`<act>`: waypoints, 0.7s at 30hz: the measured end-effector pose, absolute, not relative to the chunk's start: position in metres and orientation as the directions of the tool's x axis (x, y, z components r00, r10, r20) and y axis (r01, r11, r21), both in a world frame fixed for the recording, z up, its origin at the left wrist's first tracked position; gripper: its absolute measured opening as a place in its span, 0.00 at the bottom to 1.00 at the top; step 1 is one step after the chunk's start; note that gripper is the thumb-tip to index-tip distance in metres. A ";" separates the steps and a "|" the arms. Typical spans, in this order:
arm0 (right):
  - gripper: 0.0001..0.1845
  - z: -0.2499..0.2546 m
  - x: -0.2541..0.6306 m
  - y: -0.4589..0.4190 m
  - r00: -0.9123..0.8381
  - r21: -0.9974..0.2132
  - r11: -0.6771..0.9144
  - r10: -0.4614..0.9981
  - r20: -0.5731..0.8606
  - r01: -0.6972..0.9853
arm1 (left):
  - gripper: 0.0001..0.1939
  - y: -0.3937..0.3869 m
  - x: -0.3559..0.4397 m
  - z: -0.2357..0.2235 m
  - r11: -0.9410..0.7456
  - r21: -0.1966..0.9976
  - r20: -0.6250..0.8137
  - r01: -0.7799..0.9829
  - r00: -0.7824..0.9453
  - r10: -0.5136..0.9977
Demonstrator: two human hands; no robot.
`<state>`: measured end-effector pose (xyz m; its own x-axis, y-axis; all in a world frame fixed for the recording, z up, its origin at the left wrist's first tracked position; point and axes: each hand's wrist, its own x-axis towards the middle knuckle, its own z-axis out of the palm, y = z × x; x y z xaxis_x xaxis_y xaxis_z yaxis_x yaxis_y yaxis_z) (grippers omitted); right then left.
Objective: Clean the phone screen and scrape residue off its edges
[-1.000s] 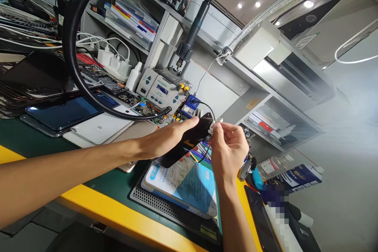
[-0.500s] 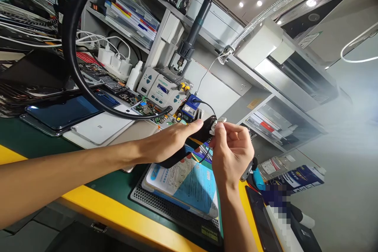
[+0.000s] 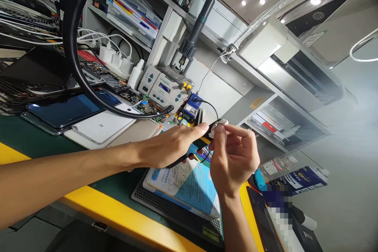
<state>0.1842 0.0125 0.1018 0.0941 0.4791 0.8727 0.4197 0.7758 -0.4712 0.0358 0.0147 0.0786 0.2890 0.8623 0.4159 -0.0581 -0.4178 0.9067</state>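
My left hand (image 3: 169, 145) grips a black phone (image 3: 203, 136), held tilted above the bench with its far end raised. My right hand (image 3: 233, 155) is closed in a pinch on a small white wad (image 3: 220, 125), pressed against the phone's upper end. Both hands hover over a blue and white sheet (image 3: 189, 183) that lies on a black perforated mat (image 3: 174, 208).
A thick black hose (image 3: 73, 59) loops over the bench to a hot air handle (image 3: 190, 43) above a grey rework station (image 3: 163, 88). Phones and a white tablet (image 3: 100, 126) lie at left. Bottles and a tube (image 3: 298, 177) lie at right. Yellow bench edge (image 3: 118, 216) runs in front.
The phone has turned more edge-on in my left hand, and my right hand has closed in over its upper end with the white wad. The view has shifted slightly.
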 end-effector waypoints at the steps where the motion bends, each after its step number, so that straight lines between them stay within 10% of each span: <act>1: 0.05 0.102 0.184 0.012 0.091 -0.467 0.777 0.476 0.875 0.422 | 0.25 0.015 0.036 0.079 -0.420 0.907 0.413 -0.045 0.291 0.863; 21: 0.04 0.091 0.179 0.011 -0.173 -0.446 0.773 0.567 0.806 0.451 | 0.27 0.019 0.036 0.086 -0.357 0.910 0.407 -0.212 0.284 0.868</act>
<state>0.1793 0.0112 0.0913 -0.1734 0.5666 0.8055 0.4513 0.7727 -0.4464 0.0364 0.0194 0.0855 0.2840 0.8681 0.4071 -0.2117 -0.3573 0.9097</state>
